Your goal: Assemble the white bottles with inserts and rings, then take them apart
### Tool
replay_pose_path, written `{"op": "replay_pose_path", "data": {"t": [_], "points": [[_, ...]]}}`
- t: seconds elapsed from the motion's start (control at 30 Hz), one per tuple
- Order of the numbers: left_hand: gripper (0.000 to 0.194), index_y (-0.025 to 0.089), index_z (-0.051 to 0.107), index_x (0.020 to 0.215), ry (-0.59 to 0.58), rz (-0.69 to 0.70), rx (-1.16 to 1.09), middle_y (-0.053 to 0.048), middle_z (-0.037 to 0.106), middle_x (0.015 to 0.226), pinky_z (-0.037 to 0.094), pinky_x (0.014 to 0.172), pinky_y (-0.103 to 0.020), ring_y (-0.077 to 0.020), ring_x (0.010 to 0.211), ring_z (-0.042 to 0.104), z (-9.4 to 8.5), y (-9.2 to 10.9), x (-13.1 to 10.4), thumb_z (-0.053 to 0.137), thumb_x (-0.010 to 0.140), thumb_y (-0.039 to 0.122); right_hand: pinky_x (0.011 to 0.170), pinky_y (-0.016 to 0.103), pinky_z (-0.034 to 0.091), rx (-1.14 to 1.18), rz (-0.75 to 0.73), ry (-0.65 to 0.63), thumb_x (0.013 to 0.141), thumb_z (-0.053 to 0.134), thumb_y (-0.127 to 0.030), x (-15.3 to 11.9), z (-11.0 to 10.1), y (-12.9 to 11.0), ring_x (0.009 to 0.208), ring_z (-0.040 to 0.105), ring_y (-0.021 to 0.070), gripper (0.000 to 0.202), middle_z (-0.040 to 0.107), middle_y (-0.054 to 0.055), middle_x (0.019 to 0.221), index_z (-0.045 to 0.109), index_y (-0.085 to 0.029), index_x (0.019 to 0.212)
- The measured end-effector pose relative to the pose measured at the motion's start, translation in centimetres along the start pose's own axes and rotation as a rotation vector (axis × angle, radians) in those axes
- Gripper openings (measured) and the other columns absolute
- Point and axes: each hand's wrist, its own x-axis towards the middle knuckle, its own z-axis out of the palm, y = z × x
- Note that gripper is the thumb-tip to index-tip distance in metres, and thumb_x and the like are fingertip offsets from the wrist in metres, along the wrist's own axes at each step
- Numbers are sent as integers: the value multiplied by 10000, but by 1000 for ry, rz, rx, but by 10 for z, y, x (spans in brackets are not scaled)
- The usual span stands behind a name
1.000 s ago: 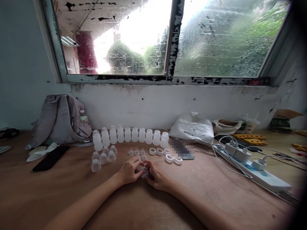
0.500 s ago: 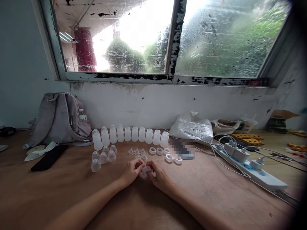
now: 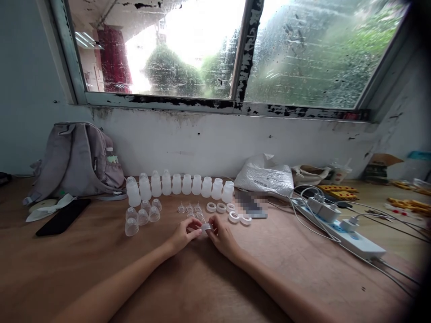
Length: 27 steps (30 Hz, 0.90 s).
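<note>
Landmark: bottle row point(image 3: 186, 184). The wall point(image 3: 175, 143) closes off the space behind it; the row itself blocks a low approach from the front. Ahead of its left end, clear caps point(image 3: 131, 227) obstruct; ahead of its middle, nipples point(image 3: 189, 208); ahead of its right end, white rings point(image 3: 221, 208). One lane of bare tabletop point(image 3: 296, 269) runs between caps and nipples, a narrower one between nipples and rings. The backpack point(image 3: 74, 157) bounds the row's left, the silver bag point(image 3: 264, 176) its right. Farther right, the power strip point(image 3: 357, 240) and loose cables point(image 3: 313, 228) bar low passage.
</note>
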Motion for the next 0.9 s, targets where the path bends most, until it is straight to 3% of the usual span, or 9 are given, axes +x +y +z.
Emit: {"op": "replay_pose_path", "data": {"t": [0.13, 0.4, 0.7, 0.9], "points": [[237, 152, 550, 881, -61, -4, -92, -34, 588, 819, 435, 705, -261, -143, 767, 548, -3, -6, 4, 617, 672, 241, 506, 222, 361, 40, 28, -28, 741, 426, -176, 2, -1, -3, 554, 458, 118, 61, 490, -23, 637, 380, -208, 765], [225, 140, 565, 826, -106, -81, -272, -8, 587, 732, 401, 642, -232, -129, 721, 530, -7, -11, 4, 581, 603, 113, 471, 188, 310, 155, 86, -71, 701, 464, -175, 8, 6, 5, 521, 409, 91, 81, 426, -58, 578, 386, -195, 708], [238, 138, 538, 740, -50, -101, -263, 20, 541, 632, 368, 563, -209, -95, 594, 479, -6, -6, 5, 482, 524, 56, 490, 188, 304, 128, 98, -86, 690, 454, -157, 13, 14, 6, 552, 421, 96, 85, 455, -53, 594, 378, -194, 703], [302, 142, 506, 735, -79, -68, -208, 36, 497, 569, 322, 493, -190, -88, 540, 447, -5, -10, 6, 392, 477, 36, 510, 192, 312, 108, 92, -105, 657, 452, -139, 16, 12, 3, 582, 435, 103, 99, 467, -47, 612, 378, -193, 691]]}}
